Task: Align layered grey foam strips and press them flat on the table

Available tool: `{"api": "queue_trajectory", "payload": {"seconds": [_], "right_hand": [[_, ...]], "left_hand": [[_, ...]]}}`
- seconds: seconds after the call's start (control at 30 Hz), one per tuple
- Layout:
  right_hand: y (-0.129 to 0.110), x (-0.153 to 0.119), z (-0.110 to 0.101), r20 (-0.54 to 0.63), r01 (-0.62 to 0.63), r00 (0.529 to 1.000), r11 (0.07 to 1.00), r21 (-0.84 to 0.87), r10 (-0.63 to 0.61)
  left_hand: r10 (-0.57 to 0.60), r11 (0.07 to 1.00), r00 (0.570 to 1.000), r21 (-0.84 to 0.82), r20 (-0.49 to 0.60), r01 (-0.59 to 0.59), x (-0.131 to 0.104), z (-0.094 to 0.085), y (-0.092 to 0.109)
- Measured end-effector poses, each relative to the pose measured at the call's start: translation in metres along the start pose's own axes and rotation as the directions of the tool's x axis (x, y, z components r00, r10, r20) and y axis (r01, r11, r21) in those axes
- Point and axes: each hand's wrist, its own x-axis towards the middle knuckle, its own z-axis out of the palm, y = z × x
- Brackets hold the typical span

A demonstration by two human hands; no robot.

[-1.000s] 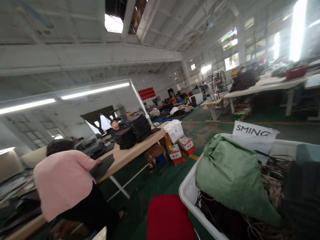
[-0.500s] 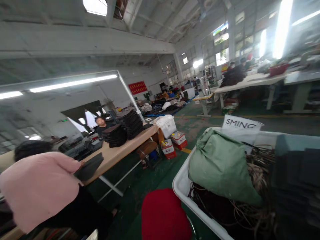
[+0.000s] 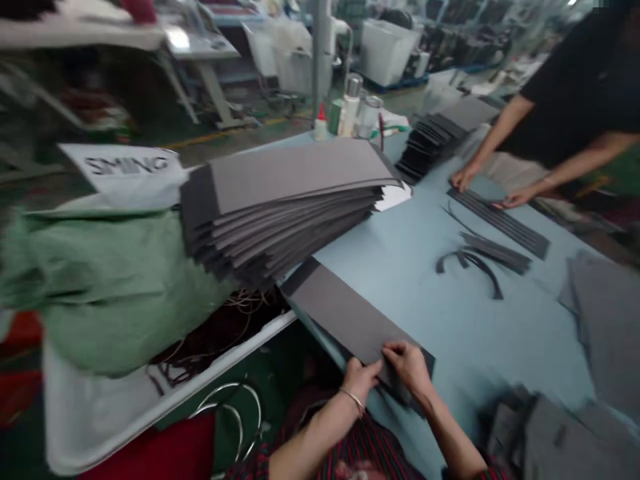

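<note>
A long grey panel [image 3: 350,313] with dark strips at its ends lies along the near edge of the pale blue table [image 3: 400,273]. My left hand [image 3: 362,377] is closed on the panel's near edge, thumb on top. Close beside it on the right, my right hand [image 3: 406,363] pinches the same edge. Beyond the panel, a tall fanned stack of similar grey panels [image 3: 300,173] leans across the table's left side. What lies under my fingers is partly hidden.
A white bin [image 3: 70,427] holding a green sack [image 3: 115,287] and cords stands at left, near a red stool [image 3: 165,447]. Opposite, a co-worker's hands [image 3: 467,177] handle dark strips [image 3: 500,220]. Grey pieces [image 3: 610,327] lie at right; bottles [image 3: 350,107] stand at the back.
The view has swung right and down from the workshop and a person in pink to the blue table. Both my hands are now visible, holding the grey panel; neither was visible before.
</note>
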Motion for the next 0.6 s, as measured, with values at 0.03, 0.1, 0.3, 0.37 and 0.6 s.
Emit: {"api": "queue_trajectory", "payload": {"seconds": [0.03, 0.1, 0.3, 0.37, 0.6], "right_hand": [[-0.001, -0.001, -0.001, -0.032, 0.002, 0.999, 1.0, 0.031, -0.001], [-0.004, -0.002, -0.002, -0.059, 0.022, 0.998, 0.998, 0.061, -0.019], [-0.004, -0.006, -0.001, -0.029, 0.033, 0.999, 0.998, 0.045, -0.032], [-0.002, -0.005, 0.001, -0.022, 0.018, 1.0, 0.998, 0.053, -0.017], [0.0, -0.002, 0.006, -0.061, 0.079, 0.995, 0.991, 0.103, -0.073]], "left_hand": [[0.027, 1.0, 0.998, 0.0, 0.055, -0.027, 0.002, -0.002, 0.002], [0.052, 0.999, 0.988, -0.002, 0.143, -0.053, 0.004, -0.006, 0.007], [0.033, 0.997, 0.987, 0.058, 0.157, -0.042, 0.0, -0.009, 0.012], [0.038, 0.997, 0.988, 0.067, 0.15, -0.049, 0.0, -0.007, 0.013], [0.065, 0.997, 0.984, 0.038, 0.163, -0.072, 0.007, -0.007, 0.014]]}}
